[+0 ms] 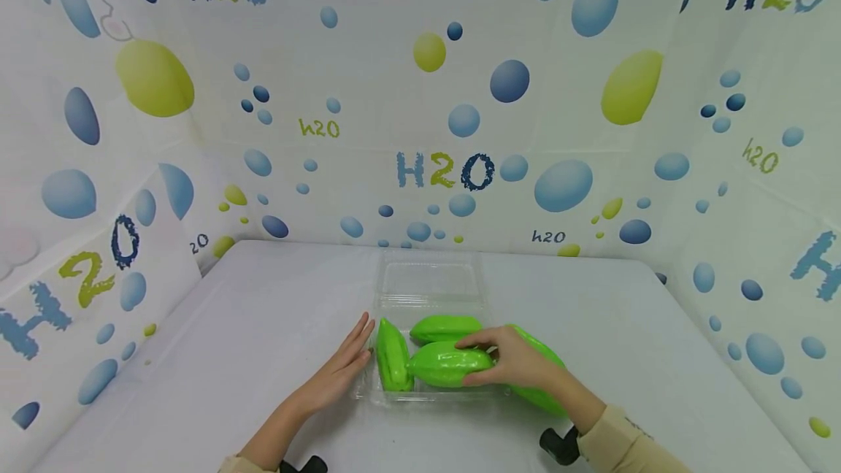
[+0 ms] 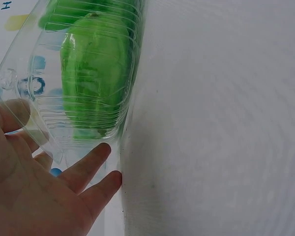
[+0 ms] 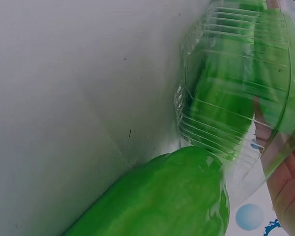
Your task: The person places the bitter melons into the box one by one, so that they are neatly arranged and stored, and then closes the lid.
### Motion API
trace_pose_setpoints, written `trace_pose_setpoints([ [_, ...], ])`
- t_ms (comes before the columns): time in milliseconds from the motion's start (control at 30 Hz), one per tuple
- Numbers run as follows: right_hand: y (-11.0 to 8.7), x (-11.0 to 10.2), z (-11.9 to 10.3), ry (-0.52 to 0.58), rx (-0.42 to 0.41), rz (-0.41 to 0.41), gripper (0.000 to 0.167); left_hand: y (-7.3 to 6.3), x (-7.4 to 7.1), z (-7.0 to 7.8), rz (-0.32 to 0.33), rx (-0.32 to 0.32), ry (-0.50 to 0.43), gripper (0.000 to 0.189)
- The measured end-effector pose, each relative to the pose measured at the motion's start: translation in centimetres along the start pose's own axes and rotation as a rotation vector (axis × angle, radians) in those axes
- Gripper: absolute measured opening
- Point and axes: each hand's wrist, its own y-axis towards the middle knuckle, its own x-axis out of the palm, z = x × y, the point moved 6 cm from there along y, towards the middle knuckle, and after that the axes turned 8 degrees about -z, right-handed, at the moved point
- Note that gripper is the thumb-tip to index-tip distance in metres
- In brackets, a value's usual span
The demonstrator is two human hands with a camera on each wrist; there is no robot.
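A clear plastic clamshell box (image 1: 453,397) stands on the table with its lid (image 1: 430,283) folded back behind it. My right hand (image 1: 519,362) grips the right end of a long, glossy green fruit (image 1: 447,365) at the front of the box. Behind that lies a similar green fruit (image 1: 445,328); another green fruit (image 1: 394,358) lies lengthwise along the left wall. My left hand (image 1: 338,369), fingers straight and spread, is against the box's left side. In the left wrist view its fingers lie beside the clear ribbed wall (image 2: 88,118).
One more green fruit (image 1: 542,400) lies on the table just right of the box, partly hidden under my right forearm. White cloth (image 1: 276,298) covers the table. A curtain (image 1: 368,93) printed with bubbles and lettering surrounds it at the back and sides.
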Motion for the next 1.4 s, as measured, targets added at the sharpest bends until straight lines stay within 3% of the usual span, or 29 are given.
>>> trace_pose_setpoints([
  [400,0.28,0.58,0.04,-0.075,-0.004,-0.025,0.048,0.05,0.0,-0.24,-0.003,0.008,-0.009,0.05],
  [1400,0.16,0.65,0.2,-0.123,-0.062,-0.038,0.05,0.08,0.07,-0.11,-0.004,0.002,-0.006,0.051],
])
